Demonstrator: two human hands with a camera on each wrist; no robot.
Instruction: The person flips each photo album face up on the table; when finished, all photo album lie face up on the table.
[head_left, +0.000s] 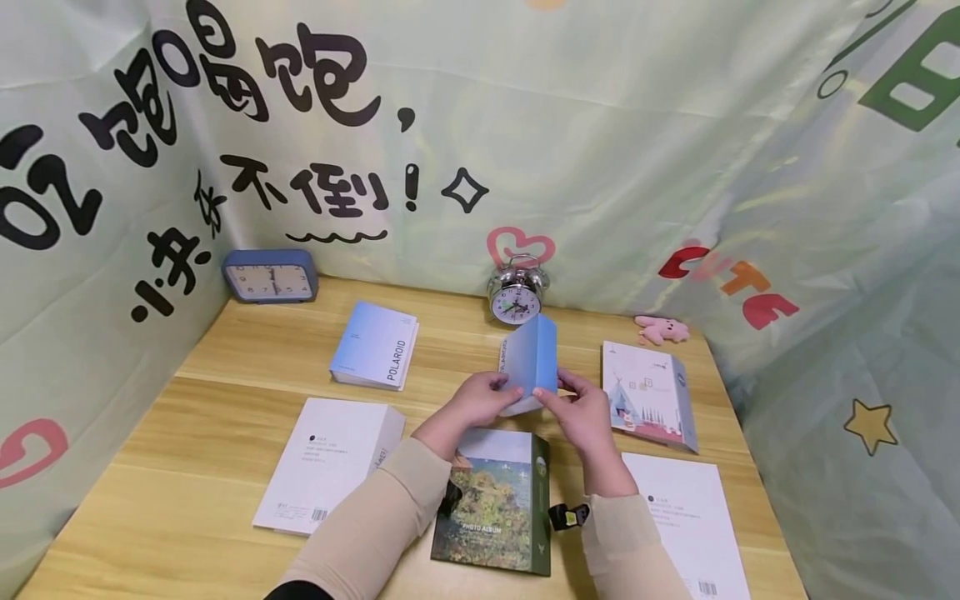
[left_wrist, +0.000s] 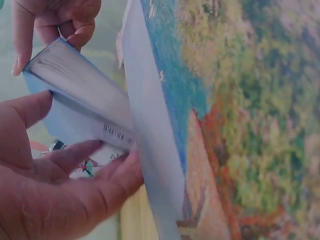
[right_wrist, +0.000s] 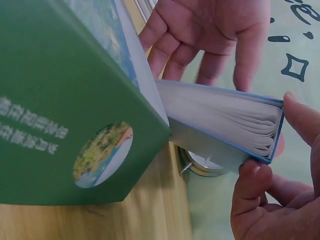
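A small blue photo album point(head_left: 540, 354) is held raised and tilted above the middle of the table. My left hand point(head_left: 478, 400) grips its left side, the thumb on the near face. At its right side, by the spine, my right hand point(head_left: 583, 410) pinches the lower edge. The right wrist view shows the album's thick white pages point(right_wrist: 220, 107) between thumb and fingers. A barcode point(left_wrist: 117, 132) is visible on its cover in the left wrist view. Below my hands lies a larger photo album point(head_left: 487, 508) with a garden painting and a green spine.
Another blue album point(head_left: 375, 346) lies at the back left, a white book point(head_left: 330, 462) nearer. On the right lie an illustrated album point(head_left: 645, 392) and a white book point(head_left: 690, 525). Behind stand a blue clock point(head_left: 272, 277), a silver alarm clock point(head_left: 516, 302) and a pink toy point(head_left: 662, 329).
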